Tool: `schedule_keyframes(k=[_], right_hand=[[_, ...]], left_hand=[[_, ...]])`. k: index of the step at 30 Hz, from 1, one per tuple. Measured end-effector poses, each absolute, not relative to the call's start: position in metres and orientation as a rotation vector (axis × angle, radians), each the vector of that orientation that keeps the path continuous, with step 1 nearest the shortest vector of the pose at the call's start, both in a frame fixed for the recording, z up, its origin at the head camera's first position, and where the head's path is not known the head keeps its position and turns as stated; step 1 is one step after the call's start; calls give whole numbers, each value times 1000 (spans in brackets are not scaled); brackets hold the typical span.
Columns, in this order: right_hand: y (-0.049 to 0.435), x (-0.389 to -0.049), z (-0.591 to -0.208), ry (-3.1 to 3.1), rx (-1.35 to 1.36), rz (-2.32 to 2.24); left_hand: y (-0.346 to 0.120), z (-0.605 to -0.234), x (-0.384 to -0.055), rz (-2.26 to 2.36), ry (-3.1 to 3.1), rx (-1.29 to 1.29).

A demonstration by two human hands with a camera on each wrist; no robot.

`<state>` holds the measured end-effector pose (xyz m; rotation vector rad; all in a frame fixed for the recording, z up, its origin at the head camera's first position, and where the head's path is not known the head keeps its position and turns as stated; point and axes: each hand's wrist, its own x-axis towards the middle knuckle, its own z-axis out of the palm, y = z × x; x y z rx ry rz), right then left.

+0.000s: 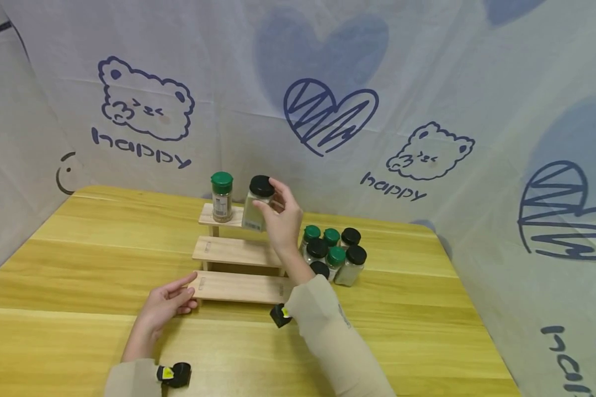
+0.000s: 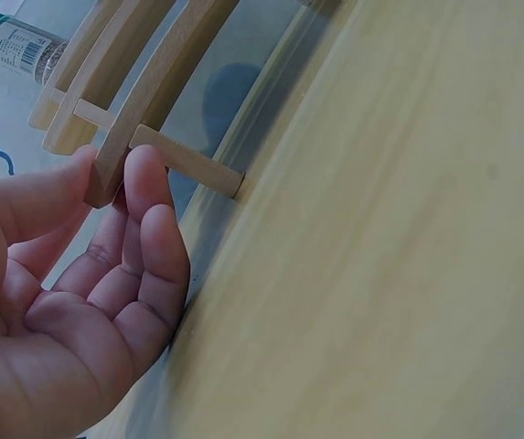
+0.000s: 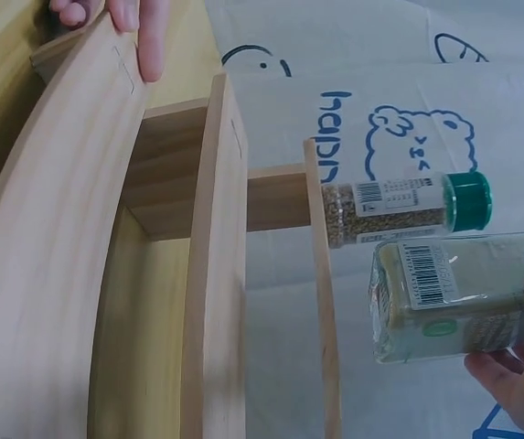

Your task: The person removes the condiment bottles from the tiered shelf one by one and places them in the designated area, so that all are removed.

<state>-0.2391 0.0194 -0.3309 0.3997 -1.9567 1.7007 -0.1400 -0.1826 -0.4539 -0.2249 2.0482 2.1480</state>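
Observation:
A three-step wooden rack [image 1: 238, 252] stands on the table. At the left end of its lowest step, my left hand [image 1: 163, 309] pinches the board between thumb and fingers, as the left wrist view shows. My right hand [image 1: 284, 226] grips a square, clear spice jar [image 1: 254, 212] with a black lid and pale contents. In the right wrist view, a gap separates the base of this jar [image 3: 463, 297] from the top step [image 3: 324, 302]. A round spice jar [image 1: 222, 199] with a green lid stands upright on the left of the top step.
Right of the rack, several spice jars [image 1: 349, 267] with black or green lids stand close together; my right forearm partly covers them. Behind the yellow wood-grain table [image 1: 407, 325] hangs a pale cloth [image 1: 228, 110] printed with bears and hearts. A black wrist camera [image 1: 175, 375] sits at my left cuff.

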Motion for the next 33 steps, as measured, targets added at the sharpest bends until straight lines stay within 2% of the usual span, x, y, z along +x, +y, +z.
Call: schedule_keyframes(k=[33], right_hand=[[64,-199,-341,-1922,510,1700]], left_hand=[[-180,-452,-139,2153,2033,-240]])
